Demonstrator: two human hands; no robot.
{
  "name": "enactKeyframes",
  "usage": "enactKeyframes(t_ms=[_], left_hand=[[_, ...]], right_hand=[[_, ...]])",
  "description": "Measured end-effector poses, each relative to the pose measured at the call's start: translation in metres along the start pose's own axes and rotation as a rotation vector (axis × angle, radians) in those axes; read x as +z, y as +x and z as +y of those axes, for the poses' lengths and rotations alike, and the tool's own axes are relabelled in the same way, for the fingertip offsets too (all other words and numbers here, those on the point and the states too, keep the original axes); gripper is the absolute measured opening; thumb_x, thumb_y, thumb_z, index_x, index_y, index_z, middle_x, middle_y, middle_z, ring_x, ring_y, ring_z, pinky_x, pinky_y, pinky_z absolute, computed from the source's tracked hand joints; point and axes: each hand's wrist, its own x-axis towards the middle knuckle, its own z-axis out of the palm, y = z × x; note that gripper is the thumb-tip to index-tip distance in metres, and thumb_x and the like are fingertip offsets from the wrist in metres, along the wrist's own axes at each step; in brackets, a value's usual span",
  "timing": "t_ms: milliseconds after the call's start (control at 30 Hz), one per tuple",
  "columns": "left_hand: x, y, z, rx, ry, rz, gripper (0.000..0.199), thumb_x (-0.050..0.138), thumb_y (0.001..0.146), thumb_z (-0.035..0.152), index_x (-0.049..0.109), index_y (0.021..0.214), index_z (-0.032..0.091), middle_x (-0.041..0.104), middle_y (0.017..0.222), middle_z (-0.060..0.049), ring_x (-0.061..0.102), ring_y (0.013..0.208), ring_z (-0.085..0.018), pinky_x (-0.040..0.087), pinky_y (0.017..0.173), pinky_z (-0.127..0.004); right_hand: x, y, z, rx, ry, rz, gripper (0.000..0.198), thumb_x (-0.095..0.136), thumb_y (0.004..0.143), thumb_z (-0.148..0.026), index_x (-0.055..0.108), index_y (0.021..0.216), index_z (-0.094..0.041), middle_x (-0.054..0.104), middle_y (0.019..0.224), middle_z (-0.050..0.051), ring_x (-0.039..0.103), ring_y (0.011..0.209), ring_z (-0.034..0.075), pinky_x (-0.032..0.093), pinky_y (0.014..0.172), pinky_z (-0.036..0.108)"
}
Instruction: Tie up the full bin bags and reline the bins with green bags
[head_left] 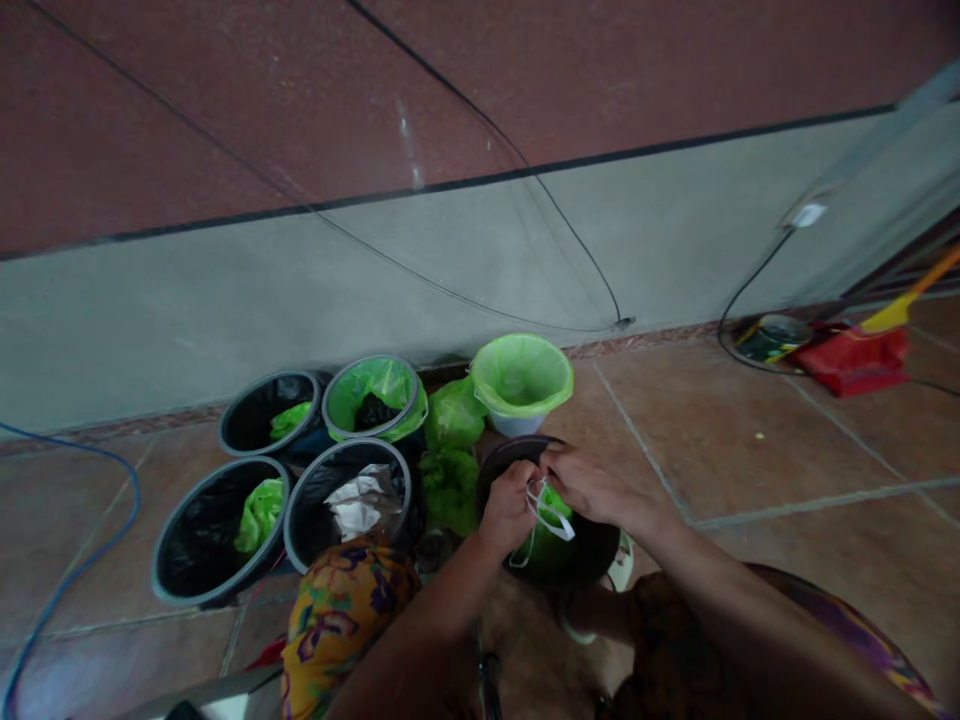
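Note:
Both hands meet over a dark bin [592, 555] standing between the feet. Fingers closed, my left hand [511, 505] grips the white drawstring [559, 526] of a green garbage bag [553, 500]. Beside it and touching it, my right hand [583, 482] is closed on the same drawstring. A white loop hangs from the fingers. The bag's lower part sits in the shadow inside the bin. Exactly how the string runs between the fingertips is hidden.
Left stand several lined bins [217, 530], holding green bags and white paper [364, 500]. Ahead is a white bucket with green liner [523, 375], beside green bags [455, 415]. A red dustpan [855, 360] lies right. A blue hose [135, 490] and black cables [562, 215] run nearby.

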Motion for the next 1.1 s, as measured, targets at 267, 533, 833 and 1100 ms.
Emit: enactKeyframes(t_ms=[267, 533, 833, 1100], left_hand=[[-0.002, 0.002, 0.003, 0.016, 0.010, 0.001, 0.007, 0.052, 0.082, 0.015, 0.050, 0.078, 0.020, 0.053, 0.078, 0.002, 0.052, 0.074, -0.013, 0.039, 0.070, -0.025], [-0.003, 0.000, 0.003, -0.002, 0.036, 0.016, 0.008, 0.051, 0.085, 0.016, 0.052, 0.078, 0.021, 0.056, 0.080, 0.001, 0.054, 0.077, -0.014, 0.041, 0.073, -0.025], [-0.004, -0.001, 0.005, -0.023, 0.035, 0.017, 0.010, 0.048, 0.086, 0.016, 0.053, 0.079, 0.021, 0.056, 0.079, 0.001, 0.055, 0.077, -0.014, 0.041, 0.073, -0.025], [0.000, -0.002, 0.000, -0.063, 0.033, 0.061, 0.011, 0.051, 0.084, 0.015, 0.054, 0.076, 0.020, 0.056, 0.074, 0.001, 0.053, 0.072, -0.014, 0.038, 0.069, -0.026]], right_hand=[[-0.023, -0.004, -0.024, 0.128, -0.317, -0.018, 0.024, 0.042, 0.093, -0.019, 0.065, 0.100, -0.016, 0.070, 0.107, 0.014, 0.065, 0.096, 0.024, 0.045, 0.085, 0.032], [-0.004, 0.002, 0.001, 0.056, 0.090, 0.075, 0.046, 0.052, 0.079, -0.010, 0.059, 0.124, -0.015, 0.067, 0.124, 0.011, 0.062, 0.113, 0.021, 0.044, 0.097, 0.029], [-0.018, -0.001, -0.005, 0.182, -0.075, 0.041, 0.033, 0.047, 0.086, -0.013, 0.070, 0.108, -0.018, 0.074, 0.103, 0.010, 0.065, 0.102, 0.023, 0.045, 0.090, 0.031], [-0.041, -0.002, -0.004, 0.441, -0.252, 0.144, 0.033, 0.042, 0.091, -0.015, 0.073, 0.099, -0.014, 0.074, 0.102, 0.019, 0.068, 0.098, 0.027, 0.046, 0.084, 0.033]])
